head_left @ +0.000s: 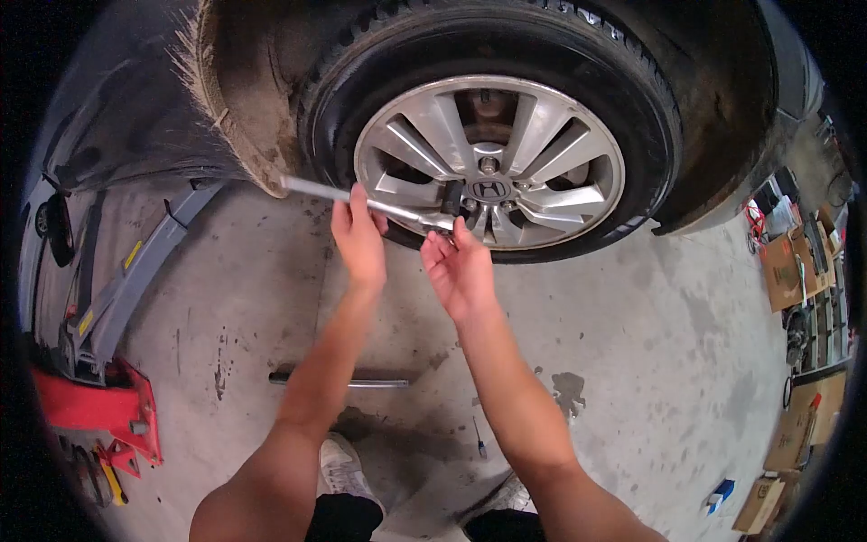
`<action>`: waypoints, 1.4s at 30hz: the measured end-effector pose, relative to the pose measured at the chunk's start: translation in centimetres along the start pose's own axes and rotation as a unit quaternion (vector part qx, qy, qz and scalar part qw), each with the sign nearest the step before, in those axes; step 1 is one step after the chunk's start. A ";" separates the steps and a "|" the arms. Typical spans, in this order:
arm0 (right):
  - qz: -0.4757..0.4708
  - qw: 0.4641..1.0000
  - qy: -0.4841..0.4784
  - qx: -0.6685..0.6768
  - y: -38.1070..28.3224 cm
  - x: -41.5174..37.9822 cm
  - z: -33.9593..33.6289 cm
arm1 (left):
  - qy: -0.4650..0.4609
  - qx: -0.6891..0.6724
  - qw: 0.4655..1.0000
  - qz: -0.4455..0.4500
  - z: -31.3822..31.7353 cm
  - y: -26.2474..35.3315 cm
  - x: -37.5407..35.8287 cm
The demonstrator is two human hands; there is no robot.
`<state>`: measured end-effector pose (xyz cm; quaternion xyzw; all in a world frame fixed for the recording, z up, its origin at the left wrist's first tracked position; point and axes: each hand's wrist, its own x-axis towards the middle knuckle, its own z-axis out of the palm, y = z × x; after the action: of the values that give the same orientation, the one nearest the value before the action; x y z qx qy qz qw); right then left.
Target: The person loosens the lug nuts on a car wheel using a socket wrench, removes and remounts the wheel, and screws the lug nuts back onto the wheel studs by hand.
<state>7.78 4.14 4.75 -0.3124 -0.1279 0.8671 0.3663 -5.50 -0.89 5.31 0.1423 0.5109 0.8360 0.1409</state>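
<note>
A long silver wrench (pixel 397 213) with a dark socket (pixel 453 197) at its right end reaches to the hub of the alloy wheel (pixel 542 113). Around the middle of its handle, my left hand (pixel 360 226) is closed; the handle's far left end is blurred. My right hand (pixel 461 262) is closed at the wrench's head, just below the socket. The socket lies against the wheel's left lug nut area, beside the centre cap (pixel 489 189). Whether it sits fully on a nut is hidden.
A metal bar (pixel 366 383) and a screwdriver (pixel 480 440) lie on the concrete floor near my feet. At left are a grey lift arm (pixel 135 271) and a red jack (pixel 99 406). Cardboard boxes (pixel 787 271) stand at right, with a small blue item (pixel 721 494) below.
</note>
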 end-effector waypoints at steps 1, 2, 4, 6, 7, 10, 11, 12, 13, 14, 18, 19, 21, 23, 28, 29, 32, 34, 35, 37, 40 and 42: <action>0.046 0.996 -0.052 0.058 -0.1 0.5 -0.5 | -0.049 0.036 0.998 0.035 1.0 1.6 0.3; 0.093 0.983 -0.106 0.116 -0.1 0.7 -0.7 | -0.097 0.072 0.990 0.072 1.8 3.2 0.3; 0.102 0.983 -0.103 0.112 -0.6 -0.2 0.2 | -0.152 0.128 0.976 0.088 3.0 5.1 -0.5; 0.058 0.989 -0.104 0.087 -0.1 0.3 -0.7 | -0.151 0.149 0.973 0.089 2.6 4.6 -0.9; -0.004 1.000 -0.019 0.018 0.4 -0.6 0.2 | -0.116 0.104 0.986 0.063 2.1 3.7 -1.0; -0.193 0.950 0.055 -0.239 1.5 0.7 -0.4 | -0.069 0.034 0.997 0.007 -0.9 -0.4 0.3; -0.233 0.932 0.083 -0.264 1.8 0.4 0.1 | -0.042 -0.005 0.994 -0.105 -1.8 -1.6 0.7; -0.230 0.933 0.085 -0.263 1.9 0.3 0.2 | -0.014 -0.042 0.975 -0.217 -2.8 -3.0 1.0; -0.293 0.878 0.109 -0.362 1.9 0.3 0.2 | -0.030 -0.056 0.949 -0.310 -3.6 -4.6 1.1; -0.351 0.807 0.129 -0.456 1.9 0.3 0.2 | -0.027 -0.055 0.949 -0.310 -4.4 -6.2 1.1; -0.272 0.903 0.080 -0.323 2.3 0.6 0.0 | -0.048 -0.120 0.849 -0.512 -4.1 -8.2 -0.2; -0.273 0.902 0.080 -0.324 2.2 0.6 0.1 | 0.005 -0.091 0.908 -0.409 -3.2 -6.7 -0.3; -0.043 0.999 0.008 0.009 1.6 0.6 0.0 | 0.015 -0.029 0.980 -0.197 -1.6 -2.8 -0.3; 0.008 0.994 -0.051 0.098 1.1 0.8 -0.4 | -0.045 0.019 0.992 -0.114 -0.2 0.8 0.3; 0.043 0.978 -0.094 0.182 0.8 0.0 0.6 | -0.159 0.115 0.980 0.025 1.4 4.1 -0.2; -0.030 0.991 -0.072 0.106 1.2 -0.4 0.8 | -0.143 0.101 0.984 0.016 1.0 3.4 -0.3; -0.189 0.968 0.058 -0.154 2.6 0.7 0.0 | -0.105 0.053 0.993 -0.025 -1.1 0.2 0.2; -0.249 0.943 0.061 -0.213 2.8 0.7 0.2 | -0.054 -0.051 0.970 -0.232 -2.9 -2.5 0.9; -0.289 0.897 0.088 -0.323 2.5 0.2 0.6 | -0.069 -0.091 0.937 -0.329 -4.2 -5.1 1.4; -0.347 0.791 0.133 -0.486 2.1 0.1 0.5 | -0.074 -0.113 0.887 -0.441 -4.8 -7.5 0.7; -0.312 0.887 0.096 -0.328 2.7 0.5 0.6 | -0.072 -0.134 0.827 -0.541 -4.5 -8.6 -0.3; -0.243 0.946 0.066 -0.204 2.7 0.4 0.7 | -0.037 -0.138 0.910 -0.389 -4.3 -8.2 -0.7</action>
<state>5.66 2.57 3.89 -0.3962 -0.3499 0.6844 0.5022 -5.79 -1.03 -3.95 -0.0576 0.3997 0.7709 0.4926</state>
